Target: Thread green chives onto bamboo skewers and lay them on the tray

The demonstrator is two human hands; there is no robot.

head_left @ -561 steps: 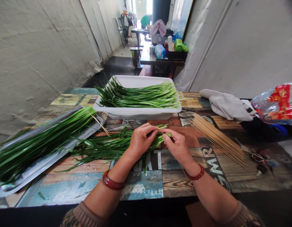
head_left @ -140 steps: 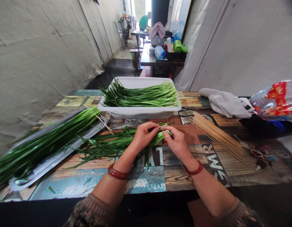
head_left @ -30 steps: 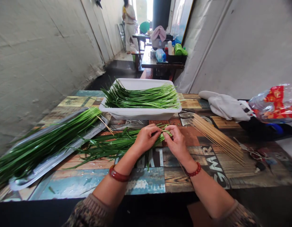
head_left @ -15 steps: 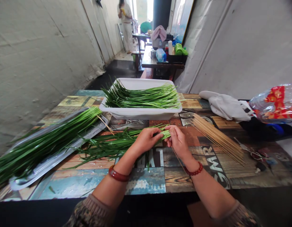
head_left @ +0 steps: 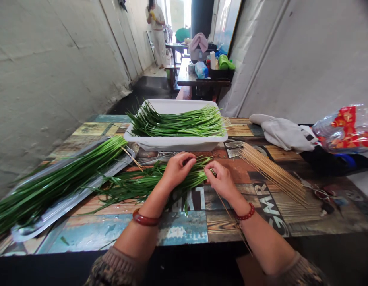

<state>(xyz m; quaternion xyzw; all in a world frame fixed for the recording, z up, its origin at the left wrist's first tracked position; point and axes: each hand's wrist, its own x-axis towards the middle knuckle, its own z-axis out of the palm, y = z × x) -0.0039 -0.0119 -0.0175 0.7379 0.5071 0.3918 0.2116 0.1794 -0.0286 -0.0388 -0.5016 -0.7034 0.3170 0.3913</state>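
Observation:
My right hand pinches a thin bamboo skewer, which slants down past my wrist toward the table's front edge. At its fingertips is a small bit of green, partly hidden by the fingers. My left hand hovers over a loose pile of garlic chives, with its fingers curved and a small gap between thumb and fingers. Nothing shows in that hand. The pile's pale stem ends lie between my two hands, pointing right. Part of the pile is hidden under my left hand and forearm.
Behind the pile stands a white tub of chives. At left a clear tray holds more, with skewers on its corner. Several bamboo skewers lie at right, near scissors, a grey cap and a plastic bag. A person stands far back.
My left hand has let go of the pale stems and moved left and up, apart from my right hand. My right hand has dropped slightly, and more of its skewer shows.

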